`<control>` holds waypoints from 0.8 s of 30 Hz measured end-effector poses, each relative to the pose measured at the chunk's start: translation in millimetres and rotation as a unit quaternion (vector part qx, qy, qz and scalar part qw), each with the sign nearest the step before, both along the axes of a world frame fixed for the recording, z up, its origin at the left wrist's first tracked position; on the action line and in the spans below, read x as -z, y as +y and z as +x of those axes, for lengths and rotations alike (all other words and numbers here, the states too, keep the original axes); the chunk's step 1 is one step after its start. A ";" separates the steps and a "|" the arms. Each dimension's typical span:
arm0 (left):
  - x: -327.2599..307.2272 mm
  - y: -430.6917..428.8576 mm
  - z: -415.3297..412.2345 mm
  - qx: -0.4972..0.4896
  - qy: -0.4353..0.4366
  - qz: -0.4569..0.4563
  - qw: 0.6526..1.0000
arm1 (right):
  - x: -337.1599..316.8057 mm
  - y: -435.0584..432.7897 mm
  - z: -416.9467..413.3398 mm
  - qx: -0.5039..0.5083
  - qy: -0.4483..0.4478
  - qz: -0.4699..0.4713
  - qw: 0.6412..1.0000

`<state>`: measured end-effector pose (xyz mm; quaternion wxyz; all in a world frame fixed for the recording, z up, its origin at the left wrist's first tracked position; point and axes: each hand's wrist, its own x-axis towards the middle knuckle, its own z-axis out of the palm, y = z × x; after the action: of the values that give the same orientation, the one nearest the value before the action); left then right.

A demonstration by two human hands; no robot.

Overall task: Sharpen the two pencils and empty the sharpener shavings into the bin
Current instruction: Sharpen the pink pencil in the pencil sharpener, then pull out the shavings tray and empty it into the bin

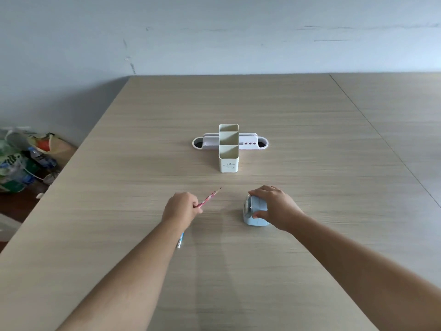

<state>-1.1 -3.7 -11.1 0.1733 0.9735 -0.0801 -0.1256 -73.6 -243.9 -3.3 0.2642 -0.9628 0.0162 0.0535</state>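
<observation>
My left hand (182, 206) grips a red patterned pencil (210, 197), whose sharpened tip points up and to the right, away from me. A blue pencil (180, 240) lies on the table under my left wrist, mostly hidden by the arm. My right hand (274, 206) rests over a light blue desktop pencil sharpener (255, 212) that stands on the table, its metal face turned left toward the pencil. The pencil tip is apart from the sharpener. No bin is clearly in view.
A cream three-compartment pen holder (228, 155) stands at the table's middle, in front of a white oval organiser (250, 140). Bags and bottles (21, 158) lie on the floor at the left, beside the wooden table's left edge (71, 161).
</observation>
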 end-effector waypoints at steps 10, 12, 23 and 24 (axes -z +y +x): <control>34.0 -6.9 -34.5 -0.114 0.108 -0.014 0.988 | 0.7 11.7 4.2 -0.010 -0.006 0.019 1.000; 34.6 -6.7 -32.0 -0.126 0.101 -0.011 0.987 | 1.7 11.2 4.7 -0.007 -0.008 0.025 1.000; 30.3 -4.4 -34.1 -0.107 0.062 -0.005 0.992 | -0.2 13.6 3.0 0.006 0.000 0.017 1.000; 25.7 -6.2 -33.6 -0.102 0.047 -0.002 0.994 | -0.7 14.5 2.0 0.002 0.006 0.015 1.000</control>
<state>-34.7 -9.9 -36.8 0.1906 0.9694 0.0273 -0.1525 -71.6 -229.4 -2.6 0.2788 -0.9583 0.0192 0.0591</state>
